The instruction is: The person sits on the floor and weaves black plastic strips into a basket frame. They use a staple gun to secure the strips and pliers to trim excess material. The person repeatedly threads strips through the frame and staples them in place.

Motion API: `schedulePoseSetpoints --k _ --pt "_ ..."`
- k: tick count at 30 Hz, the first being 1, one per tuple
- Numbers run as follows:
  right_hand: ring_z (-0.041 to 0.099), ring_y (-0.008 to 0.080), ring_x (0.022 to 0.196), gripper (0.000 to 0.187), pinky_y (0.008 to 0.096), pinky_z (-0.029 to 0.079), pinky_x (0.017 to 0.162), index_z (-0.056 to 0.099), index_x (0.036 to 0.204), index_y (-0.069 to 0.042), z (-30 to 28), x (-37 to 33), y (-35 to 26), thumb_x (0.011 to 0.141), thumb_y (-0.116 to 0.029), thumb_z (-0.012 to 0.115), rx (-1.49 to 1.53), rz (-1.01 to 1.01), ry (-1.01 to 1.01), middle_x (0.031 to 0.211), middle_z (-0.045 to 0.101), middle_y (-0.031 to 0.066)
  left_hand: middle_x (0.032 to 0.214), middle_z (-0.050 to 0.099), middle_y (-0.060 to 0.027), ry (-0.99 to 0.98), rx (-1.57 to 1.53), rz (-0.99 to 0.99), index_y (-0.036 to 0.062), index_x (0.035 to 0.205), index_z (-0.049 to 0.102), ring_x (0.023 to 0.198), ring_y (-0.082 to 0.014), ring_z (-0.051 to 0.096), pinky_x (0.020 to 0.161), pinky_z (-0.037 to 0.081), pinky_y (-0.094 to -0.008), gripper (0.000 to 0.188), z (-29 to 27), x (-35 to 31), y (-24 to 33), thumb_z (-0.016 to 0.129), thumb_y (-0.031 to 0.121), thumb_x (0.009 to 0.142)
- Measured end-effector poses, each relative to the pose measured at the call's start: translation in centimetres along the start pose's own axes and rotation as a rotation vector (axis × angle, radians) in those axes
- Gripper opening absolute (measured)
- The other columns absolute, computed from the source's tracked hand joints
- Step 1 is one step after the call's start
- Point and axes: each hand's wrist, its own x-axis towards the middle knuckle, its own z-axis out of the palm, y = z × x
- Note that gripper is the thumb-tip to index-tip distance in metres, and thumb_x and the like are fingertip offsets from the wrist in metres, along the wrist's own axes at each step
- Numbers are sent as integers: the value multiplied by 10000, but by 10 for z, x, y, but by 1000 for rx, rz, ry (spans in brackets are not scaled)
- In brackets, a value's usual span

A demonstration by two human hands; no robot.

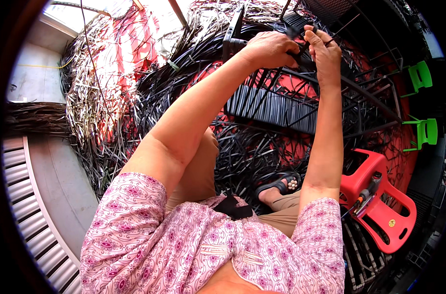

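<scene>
A black metal frame (374,104) stands in front of me, with flat black strips woven closely over one panel (272,105). Above its upper part, my left hand (273,49) has its fingers curled in at the rail, and what lies inside them is mostly hidden. Just to the right, my right hand (326,55) is raised with thumb and fingers pinched on a dark strip (312,34). Both hands are close together at the far side of the frame. Dark material between them blends together, so its exact path is unclear.
Loose black strips (254,152) lie in a thick tangle over a red floor covering (130,59). A red plastic chair (350,183) at the right carries a hand tool (367,193). Beyond are green seats (420,76). A slatted light panel (29,210) lies left.
</scene>
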Motion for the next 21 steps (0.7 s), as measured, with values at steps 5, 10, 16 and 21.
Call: schedulePoseSetpoints --k 5,10,16,21 --pt "446 14 693 389 163 354 601 579 1178 21 7 -70 0 908 -245 664 119 24 222 865 541 -41 858 687 -147 56 45 64 111 1045 713 854 -352 656 760 501 -447 416 1 4 -9 712 424 771" --pt "427 38 648 300 191 336 575 630 1096 -29 13 -116 36 972 -268 499 96 279 170 880 598 -11 848 680 -158 -14 42 44 87 1042 696 852 -360 655 755 505 -450 417 -5 9 -5 702 412 781" --pt "426 40 543 319 192 324 498 652 923 -31 16 -101 44 983 -317 524 78 260 112 696 563 -24 848 685 -151 -25 45 107 78 1069 689 851 -336 665 776 507 -437 416 -5 17 -14 690 381 784" --pt "418 44 467 360 210 250 411 635 809 -67 21 -78 64 960 -390 588 174 327 46 638 559 -27 828 686 -143 -17 20 142 76 1082 689 844 -333 665 770 507 -427 397 -6 20 -21 667 326 775"
